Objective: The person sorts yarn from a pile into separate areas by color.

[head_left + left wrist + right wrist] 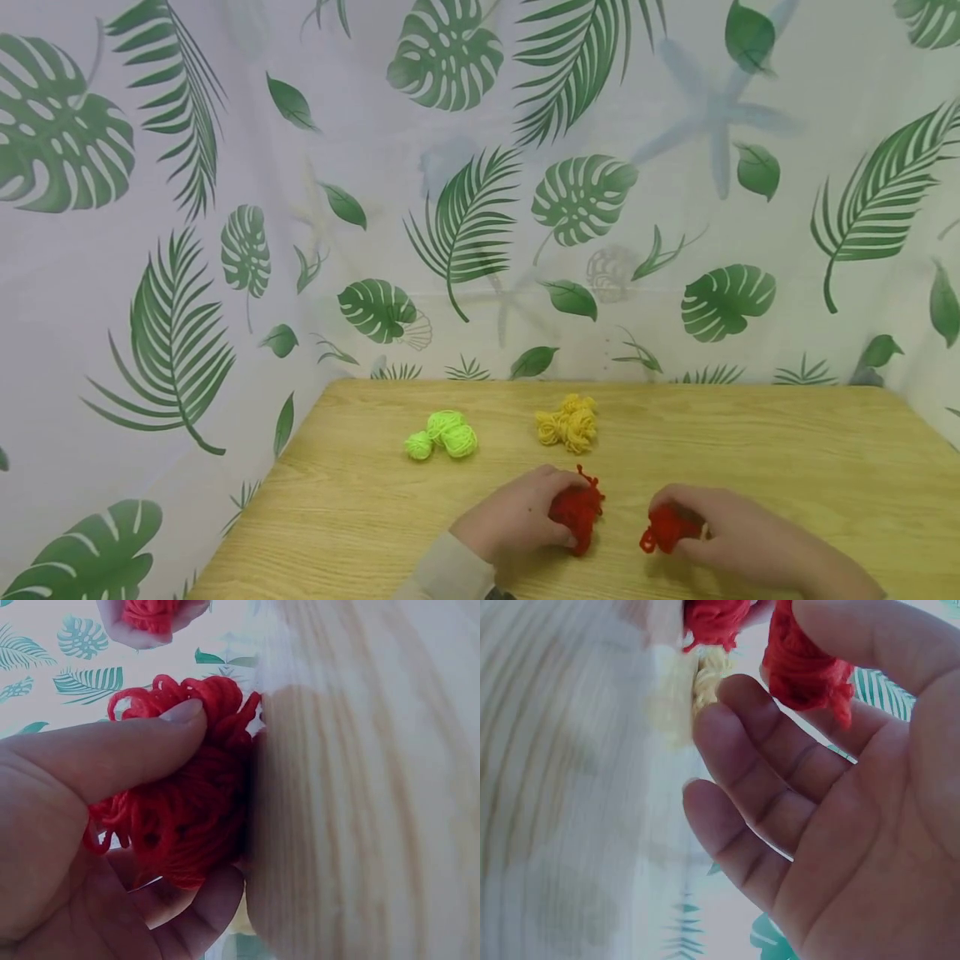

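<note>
My left hand (517, 515) grips a loose, loopy bundle of red yarn (187, 802) between thumb and fingers, right at the tabletop. To its right, my right hand (738, 529) pinches a smaller ball of red yarn (799, 667) with thumb and forefinger. The other fingers (742, 765) of that hand are spread, slightly bent and hold nothing. A gap of bare wood separates the two red pieces. Beyond my left hand lies a cluster of yellow yarn balls (572, 423). Further left, a group of neon green yarn balls (450, 433) rests on the table.
A wood-grain table (345, 517) spreads beneath everything. White curtain-like sheets (480, 250) with green leaf prints stand along its back and left side.
</note>
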The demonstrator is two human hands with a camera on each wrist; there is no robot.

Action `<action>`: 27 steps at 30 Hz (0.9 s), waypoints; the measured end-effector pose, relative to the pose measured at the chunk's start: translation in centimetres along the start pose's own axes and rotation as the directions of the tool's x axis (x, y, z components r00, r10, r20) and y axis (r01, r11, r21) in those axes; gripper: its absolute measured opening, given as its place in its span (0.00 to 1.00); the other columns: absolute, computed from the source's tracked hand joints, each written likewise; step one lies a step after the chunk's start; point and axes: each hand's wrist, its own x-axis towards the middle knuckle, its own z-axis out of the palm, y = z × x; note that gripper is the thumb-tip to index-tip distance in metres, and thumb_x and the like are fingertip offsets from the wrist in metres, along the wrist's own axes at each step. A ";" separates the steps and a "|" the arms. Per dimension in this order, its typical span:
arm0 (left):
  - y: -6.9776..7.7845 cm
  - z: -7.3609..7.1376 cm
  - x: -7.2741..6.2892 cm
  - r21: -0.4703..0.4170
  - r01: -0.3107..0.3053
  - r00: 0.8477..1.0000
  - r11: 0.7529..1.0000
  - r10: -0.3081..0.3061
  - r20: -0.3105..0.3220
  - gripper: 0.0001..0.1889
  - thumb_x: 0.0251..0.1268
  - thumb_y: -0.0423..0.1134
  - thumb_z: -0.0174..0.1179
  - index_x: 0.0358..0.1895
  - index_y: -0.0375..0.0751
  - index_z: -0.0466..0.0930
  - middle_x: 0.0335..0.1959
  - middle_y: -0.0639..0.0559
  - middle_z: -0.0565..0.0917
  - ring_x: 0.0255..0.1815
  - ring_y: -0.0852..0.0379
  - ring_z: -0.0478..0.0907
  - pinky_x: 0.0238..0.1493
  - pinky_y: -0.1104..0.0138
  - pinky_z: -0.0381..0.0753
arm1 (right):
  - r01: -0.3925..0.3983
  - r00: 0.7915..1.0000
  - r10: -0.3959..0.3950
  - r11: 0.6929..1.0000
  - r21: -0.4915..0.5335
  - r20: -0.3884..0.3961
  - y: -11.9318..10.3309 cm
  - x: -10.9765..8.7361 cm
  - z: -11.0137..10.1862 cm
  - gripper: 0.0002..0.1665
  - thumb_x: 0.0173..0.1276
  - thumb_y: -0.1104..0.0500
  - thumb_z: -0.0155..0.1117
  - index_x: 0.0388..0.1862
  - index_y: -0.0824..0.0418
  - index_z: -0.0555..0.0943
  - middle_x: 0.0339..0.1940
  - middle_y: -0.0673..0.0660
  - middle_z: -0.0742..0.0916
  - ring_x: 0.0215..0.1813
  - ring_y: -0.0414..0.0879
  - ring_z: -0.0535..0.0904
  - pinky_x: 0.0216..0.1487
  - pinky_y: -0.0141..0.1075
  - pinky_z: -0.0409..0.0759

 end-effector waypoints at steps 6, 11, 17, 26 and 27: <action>-0.2 0.1 0.0 0.005 0.005 1.000 1.000 -0.005 0.005 0.31 0.57 0.44 0.76 0.65 0.66 0.76 0.50 0.68 0.75 0.47 0.67 0.73 0.50 0.65 0.78 | -0.031 0.997 0.028 0.999 -0.030 -0.069 1.4 -0.3 -1.1 0.23 0.67 0.52 0.70 0.60 0.54 0.78 0.45 0.43 0.84 0.42 0.37 0.78 0.41 0.34 0.78; -0.3 0.1 0.1 0.003 0.006 1.000 1.000 -0.006 0.009 0.32 0.57 0.45 0.75 0.66 0.66 0.75 0.51 0.68 0.75 0.47 0.67 0.73 0.50 0.65 0.78 | -0.064 0.987 0.056 0.997 -0.052 -0.152 2.8 -0.8 -2.1 0.25 0.68 0.54 0.70 0.62 0.57 0.77 0.45 0.45 0.85 0.42 0.37 0.78 0.40 0.34 0.78; -0.2 0.0 0.1 0.001 0.005 1.000 1.000 -0.005 0.014 0.32 0.58 0.45 0.75 0.66 0.66 0.75 0.51 0.68 0.75 0.47 0.67 0.73 0.50 0.65 0.78 | -0.086 0.967 0.063 0.993 -0.084 -0.246 4.6 -1.3 -3.2 0.26 0.68 0.54 0.70 0.62 0.59 0.77 0.46 0.47 0.86 0.44 0.39 0.80 0.42 0.35 0.79; -0.2 0.0 0.1 0.014 0.002 1.000 1.000 -0.002 0.016 0.31 0.58 0.45 0.76 0.65 0.65 0.75 0.51 0.68 0.75 0.47 0.67 0.73 0.50 0.66 0.78 | -0.194 0.943 0.164 0.978 -0.079 -0.289 6.6 -1.9 -4.3 0.30 0.69 0.53 0.70 0.65 0.64 0.75 0.53 0.58 0.85 0.51 0.52 0.81 0.49 0.49 0.80; -0.2 0.0 0.1 0.014 0.001 1.000 1.000 -0.001 0.017 0.31 0.58 0.45 0.76 0.65 0.65 0.75 0.51 0.68 0.75 0.48 0.67 0.73 0.50 0.66 0.78 | -0.198 0.942 0.167 0.977 -0.079 -0.291 6.8 -2.0 -4.4 0.31 0.69 0.52 0.70 0.65 0.64 0.75 0.54 0.59 0.85 0.52 0.53 0.80 0.50 0.50 0.79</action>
